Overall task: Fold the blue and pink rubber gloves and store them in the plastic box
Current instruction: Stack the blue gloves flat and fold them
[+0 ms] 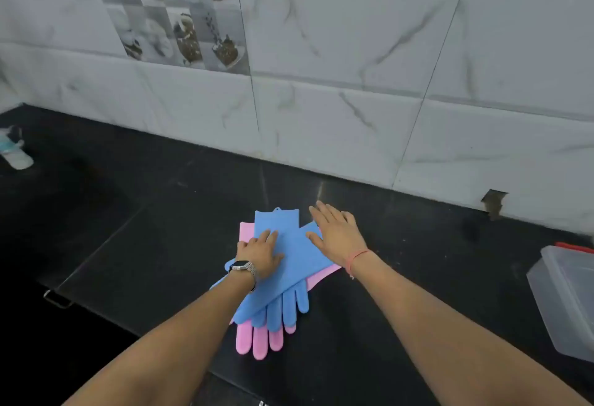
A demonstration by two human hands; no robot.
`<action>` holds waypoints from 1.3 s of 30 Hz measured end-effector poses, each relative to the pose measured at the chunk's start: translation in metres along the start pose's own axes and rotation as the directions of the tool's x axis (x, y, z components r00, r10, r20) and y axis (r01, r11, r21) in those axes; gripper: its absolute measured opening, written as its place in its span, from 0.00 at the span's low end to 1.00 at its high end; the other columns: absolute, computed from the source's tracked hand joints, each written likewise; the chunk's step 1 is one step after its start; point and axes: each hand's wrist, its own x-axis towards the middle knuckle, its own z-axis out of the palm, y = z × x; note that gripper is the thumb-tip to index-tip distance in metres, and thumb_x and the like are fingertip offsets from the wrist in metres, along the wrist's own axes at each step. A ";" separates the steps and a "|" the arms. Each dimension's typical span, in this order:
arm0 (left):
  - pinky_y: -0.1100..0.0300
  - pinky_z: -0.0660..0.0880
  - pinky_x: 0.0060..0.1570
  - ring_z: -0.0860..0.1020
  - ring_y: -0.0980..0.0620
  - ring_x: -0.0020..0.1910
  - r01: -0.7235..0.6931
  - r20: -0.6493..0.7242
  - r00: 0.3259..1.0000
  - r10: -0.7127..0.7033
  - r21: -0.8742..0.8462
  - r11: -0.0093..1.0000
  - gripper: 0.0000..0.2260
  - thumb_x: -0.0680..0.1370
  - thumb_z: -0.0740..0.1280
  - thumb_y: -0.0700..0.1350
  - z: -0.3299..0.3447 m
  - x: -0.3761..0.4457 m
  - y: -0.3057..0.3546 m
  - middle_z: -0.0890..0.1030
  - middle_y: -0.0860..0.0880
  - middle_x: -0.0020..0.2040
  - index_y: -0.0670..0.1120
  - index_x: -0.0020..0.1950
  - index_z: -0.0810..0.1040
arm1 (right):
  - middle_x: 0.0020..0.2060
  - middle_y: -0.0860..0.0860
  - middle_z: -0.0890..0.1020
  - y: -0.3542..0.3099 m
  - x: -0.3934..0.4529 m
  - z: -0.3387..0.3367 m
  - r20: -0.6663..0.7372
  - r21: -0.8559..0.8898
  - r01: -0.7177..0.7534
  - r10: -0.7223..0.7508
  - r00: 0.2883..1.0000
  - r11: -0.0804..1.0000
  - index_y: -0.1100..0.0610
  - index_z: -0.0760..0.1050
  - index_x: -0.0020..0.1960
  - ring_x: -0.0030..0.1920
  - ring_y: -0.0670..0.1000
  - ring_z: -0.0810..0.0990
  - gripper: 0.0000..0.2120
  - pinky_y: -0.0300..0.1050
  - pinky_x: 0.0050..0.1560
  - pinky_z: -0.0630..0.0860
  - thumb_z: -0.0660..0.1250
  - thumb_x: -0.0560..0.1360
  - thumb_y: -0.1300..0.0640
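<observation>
Blue rubber gloves [297, 264] lie flat and crossed on top of pink rubber gloves [257, 339] in the middle of the black counter, fingers pointing toward me. My left hand [258, 254], with a watch on its wrist, rests palm down on the blue gloves' left part. My right hand [337, 230] lies flat with fingers spread on the cuff end at the right. Neither hand grips anything. The clear plastic box [561, 299] stands empty at the right edge of the view.
The black counter [160, 228] meets a marble-tiled wall [353, 100] just behind the gloves. A small plastic bottle [14, 148] lies at the far left. A red-edged item [575, 247] shows behind the box. The counter's front edge runs at the lower left.
</observation>
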 end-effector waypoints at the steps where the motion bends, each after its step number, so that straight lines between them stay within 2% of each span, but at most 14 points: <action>1: 0.47 0.66 0.60 0.70 0.44 0.66 0.028 0.021 0.999 -0.028 -0.008 1.000 0.25 0.79 0.55 0.56 0.001 -0.003 -0.003 0.64 0.48 0.74 0.51 0.75 0.57 | 0.78 0.50 0.54 -0.004 -0.003 0.004 0.032 0.007 0.005 -0.006 0.999 1.000 0.52 0.51 0.78 0.77 0.50 0.53 0.29 0.51 0.74 0.52 0.49 0.81 0.42; 7: 0.46 0.66 0.59 0.69 0.44 0.63 0.152 0.018 0.988 -0.152 -0.044 0.987 0.21 0.78 0.58 0.58 0.009 -0.005 -0.016 0.72 0.47 0.63 0.49 0.67 0.70 | 0.77 0.50 0.57 -0.020 -0.017 0.031 0.151 0.088 0.034 -0.047 0.987 0.996 0.53 0.53 0.78 0.76 0.51 0.55 0.28 0.51 0.72 0.54 0.51 0.81 0.43; 11: 0.49 0.62 0.57 0.69 0.45 0.61 0.114 -0.035 0.992 -0.117 -0.081 0.990 0.15 0.76 0.63 0.54 0.000 0.002 -0.012 0.75 0.49 0.58 0.49 0.60 0.74 | 0.78 0.50 0.56 -0.023 -0.023 0.036 0.200 0.096 0.032 -0.051 0.979 0.995 0.53 0.51 0.78 0.76 0.50 0.55 0.29 0.51 0.72 0.55 0.54 0.81 0.46; 14: 0.53 0.63 0.54 0.72 0.46 0.57 -0.036 -0.105 0.994 0.029 -0.070 0.997 0.12 0.75 0.65 0.49 -0.011 0.002 -0.004 0.77 0.50 0.55 0.49 0.57 0.74 | 0.78 0.50 0.56 -0.021 -0.025 0.033 0.160 0.135 0.040 -0.062 0.985 0.990 0.52 0.49 0.78 0.76 0.50 0.55 0.32 0.51 0.72 0.56 0.60 0.79 0.50; 18: 0.60 0.66 0.39 0.77 0.47 0.45 -0.337 -0.163 0.931 0.326 -0.047 0.940 0.07 0.75 0.65 0.45 -0.029 -0.013 0.017 0.80 0.49 0.49 0.49 0.52 0.74 | 0.78 0.49 0.54 -0.011 -0.027 0.025 0.103 0.163 0.090 -0.108 0.989 0.982 0.50 0.48 0.79 0.77 0.50 0.54 0.39 0.51 0.73 0.54 0.67 0.75 0.54; 21: 0.61 0.66 0.39 0.77 0.49 0.43 -0.511 -0.214 0.842 0.496 -0.021 0.859 0.05 0.75 0.65 0.45 -0.039 -0.029 0.036 0.80 0.51 0.45 0.50 0.50 0.75 | 0.77 0.50 0.58 0.004 -0.032 0.019 0.109 0.127 0.152 -0.166 0.980 0.980 0.51 0.65 0.71 0.76 0.50 0.55 0.29 0.52 0.74 0.51 0.69 0.72 0.53; 22: 0.61 0.65 0.39 0.77 0.50 0.43 -0.556 -0.238 0.809 0.537 -0.014 0.831 0.05 0.75 0.65 0.45 -0.042 -0.034 0.043 0.80 0.51 0.45 0.50 0.50 0.75 | 0.74 0.50 0.65 0.009 -0.036 0.017 0.109 0.128 0.156 -0.170 0.979 0.979 0.52 0.72 0.64 0.74 0.50 0.60 0.21 0.52 0.74 0.50 0.69 0.72 0.53; 24: 0.60 0.64 0.40 0.76 0.51 0.43 -0.618 -0.280 0.751 0.599 0.022 0.786 0.06 0.74 0.65 0.46 -0.046 -0.041 0.055 0.79 0.53 0.45 0.51 0.50 0.75 | 0.56 0.50 0.79 0.021 -0.047 0.013 0.118 0.169 0.104 -0.125 0.985 0.980 0.52 0.76 0.55 0.63 0.52 0.72 0.10 0.51 0.74 0.52 0.67 0.74 0.53; 26: 0.57 0.65 0.42 0.76 0.50 0.44 -0.649 -0.316 0.705 0.635 0.075 0.757 0.06 0.75 0.65 0.49 -0.048 -0.046 0.066 0.79 0.53 0.45 0.51 0.51 0.75 | 0.42 0.49 0.79 0.035 -0.065 0.006 0.146 0.249 0.023 -0.061 0.987 0.968 0.52 0.75 0.53 0.53 0.55 0.76 0.07 0.49 0.69 0.61 0.64 0.75 0.55; 27: 0.57 0.65 0.42 0.76 0.50 0.44 -0.657 -0.334 0.688 0.645 0.091 0.748 0.07 0.76 0.65 0.51 -0.047 -0.048 0.070 0.79 0.53 0.45 0.51 0.51 0.75 | 0.39 0.50 0.78 0.042 -0.075 0.001 0.153 0.290 -0.013 -0.033 0.988 0.957 0.51 0.74 0.52 0.48 0.56 0.77 0.06 0.49 0.61 0.69 0.64 0.75 0.56; 29: 0.57 0.64 0.41 0.76 0.50 0.42 -0.660 -0.369 0.670 0.644 0.099 0.744 0.06 0.76 0.66 0.53 -0.043 -0.053 0.079 0.78 0.53 0.43 0.52 0.49 0.75 | 0.37 0.49 0.78 0.056 -0.097 -0.013 0.169 0.325 -0.059 0.003 0.986 0.944 0.48 0.74 0.50 0.40 0.55 0.77 0.07 0.48 0.44 0.75 0.64 0.74 0.58; 30: 0.58 0.64 0.40 0.76 0.50 0.40 -0.658 -0.388 0.665 0.638 0.100 0.747 0.06 0.75 0.67 0.53 -0.040 -0.056 0.084 0.78 0.54 0.42 0.52 0.47 0.75 | 0.38 0.48 0.80 0.062 -0.108 -0.021 0.182 0.347 -0.072 0.008 0.983 0.935 0.47 0.74 0.50 0.38 0.53 0.78 0.08 0.48 0.42 0.75 0.64 0.74 0.58; 35: 0.58 0.66 0.42 0.73 0.50 0.44 -0.609 -0.500 0.706 0.502 -0.066 0.790 0.06 0.72 0.72 0.49 -0.013 -0.080 0.121 0.76 0.55 0.44 0.52 0.45 0.76 | 0.50 0.41 0.83 0.081 -0.165 -0.058 0.228 0.475 -0.092 -0.022 0.973 0.875 0.49 0.79 0.56 0.49 0.44 0.80 0.11 0.40 0.53 0.74 0.62 0.78 0.60; 39: 0.56 0.65 0.50 0.69 0.55 0.55 -0.446 -0.524 0.835 0.168 -0.466 0.764 0.13 0.71 0.72 0.44 0.011 -0.115 0.163 0.73 0.56 0.53 0.55 0.52 0.74 | 0.52 0.45 0.83 0.089 -0.197 -0.084 0.208 0.443 -0.141 0.051 0.977 0.885 0.52 0.79 0.59 0.50 0.48 0.81 0.13 0.45 0.55 0.76 0.61 0.79 0.62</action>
